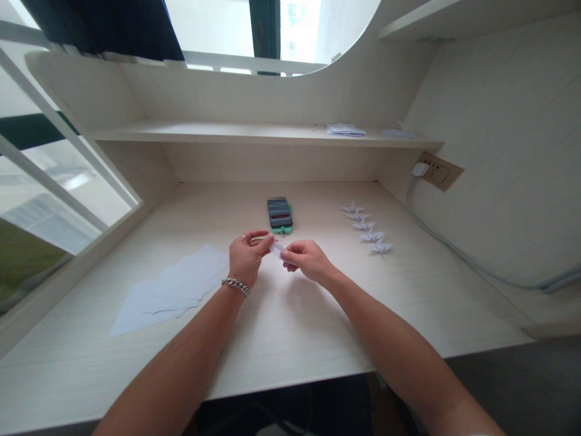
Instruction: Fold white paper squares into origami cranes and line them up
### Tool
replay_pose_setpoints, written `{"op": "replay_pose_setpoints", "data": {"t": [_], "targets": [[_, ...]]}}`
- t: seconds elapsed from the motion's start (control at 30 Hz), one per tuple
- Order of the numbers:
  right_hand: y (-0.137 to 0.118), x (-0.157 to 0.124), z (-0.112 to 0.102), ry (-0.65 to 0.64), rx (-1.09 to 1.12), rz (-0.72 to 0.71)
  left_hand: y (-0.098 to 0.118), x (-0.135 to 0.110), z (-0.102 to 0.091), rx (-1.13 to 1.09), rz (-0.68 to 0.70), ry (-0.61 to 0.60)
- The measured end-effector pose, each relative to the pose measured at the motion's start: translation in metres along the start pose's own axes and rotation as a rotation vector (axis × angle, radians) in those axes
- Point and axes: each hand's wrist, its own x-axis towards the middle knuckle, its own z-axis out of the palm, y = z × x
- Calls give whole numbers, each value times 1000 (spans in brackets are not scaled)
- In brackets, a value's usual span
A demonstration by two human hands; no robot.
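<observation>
Both hands meet above the middle of the pale wooden desk (290,327). My left hand (246,259), with a chain bracelet on its wrist and a ring on one finger, pinches one end of a small folded piece of white paper (277,247). My right hand (306,260) pinches the other end, fingers closed on it. The paper is held just above the desk top, close in front of a phone (280,215).
The phone in a green case lies face up behind my hands. Several folded white paper cranes (367,228) stand in a row to the right. Loose white sheets (172,289) lie at the left. More paper (345,129) sits on the shelf. A cable (454,247) runs from a wall socket (438,171).
</observation>
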Motion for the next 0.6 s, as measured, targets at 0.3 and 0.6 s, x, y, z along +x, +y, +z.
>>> {"op": "replay_pose_setpoints", "data": {"t": [0.3,0.6], "targets": [[-4,-2,-2,25,64,21,5,12,-8,-54,83,106],[-6,0,-4,221,150,-8,-4,-5,-3,292,188,-209]]}}
